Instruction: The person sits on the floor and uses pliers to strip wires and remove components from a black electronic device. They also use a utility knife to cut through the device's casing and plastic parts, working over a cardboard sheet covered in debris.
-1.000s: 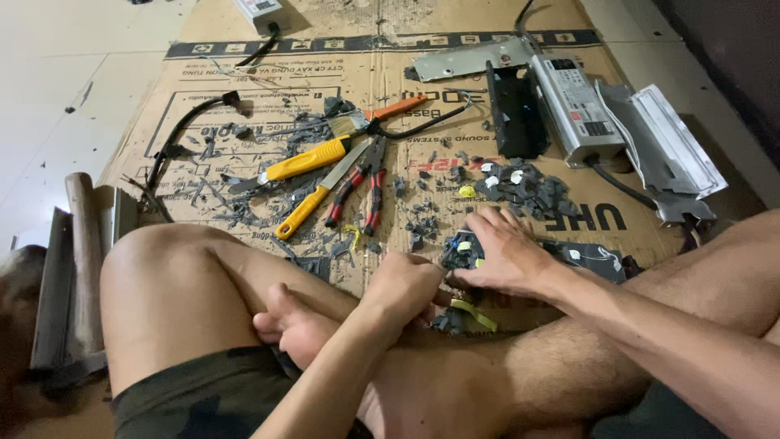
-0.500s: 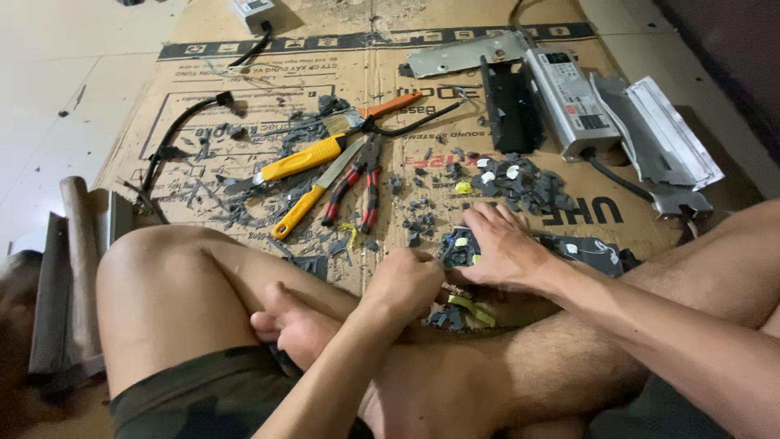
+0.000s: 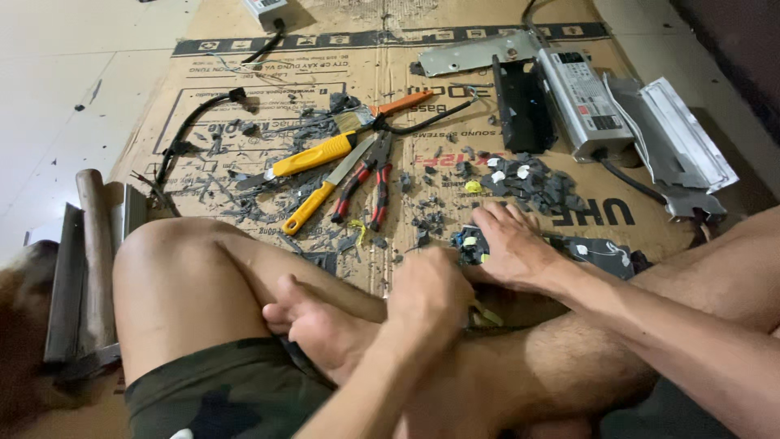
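I sit cross-legged on a flattened cardboard sheet (image 3: 244, 89). My right hand (image 3: 510, 248) lies palm down with its fingers spread on a black electronic board piece (image 3: 470, 244), holding it against the cardboard. Just to its left, my left hand (image 3: 426, 294) is closed in a fist over my shin. A yellow-green tool handle (image 3: 486, 315) pokes out beneath the fist. The rest of that tool is hidden by the hand.
Red-handled pliers (image 3: 370, 183), a yellow-handled knife (image 3: 313, 158), a yellow-handled blade (image 3: 313, 203) and an orange-handled brush (image 3: 390, 110) lie among black chips. A pile of dark parts (image 3: 540, 183), a silver power unit (image 3: 581, 97), metal covers (image 3: 682, 146) and a black cable (image 3: 191, 130) surround them.
My left fist has edged slightly right, toward the right hand. The right hand stays on the black board piece.
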